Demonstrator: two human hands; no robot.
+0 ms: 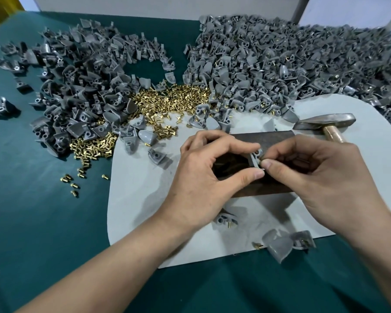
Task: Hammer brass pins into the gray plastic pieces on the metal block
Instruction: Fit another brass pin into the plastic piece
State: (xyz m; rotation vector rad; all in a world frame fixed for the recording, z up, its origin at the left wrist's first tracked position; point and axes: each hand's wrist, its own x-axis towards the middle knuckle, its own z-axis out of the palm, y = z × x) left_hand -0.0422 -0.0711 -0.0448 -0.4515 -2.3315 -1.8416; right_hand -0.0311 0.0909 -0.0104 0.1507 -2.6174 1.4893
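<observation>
Holding one gray plastic piece [255, 158] above the metal block [264, 137]: left hand [203, 168] pinches it between thumb and forefinger, right hand [321, 175] pinches a brass pin [261, 159] against the piece's edge. Block sits on a pale mat [140, 199] on the green-covered desk [43, 199], mostly hidden under both hands. Hammer [325, 122] lies on the mat, head just past the block's far right corner, apart from both hands. Loose pin heap [167, 98] is beyond the block, between the left pile [77, 86] of gray pieces and the right pile [291, 59], where several pieces show pins fitted. Pinned piece [227, 219] lies by the left wrist. Stray pins [71, 181] lie on the desk, left of the mat.
</observation>
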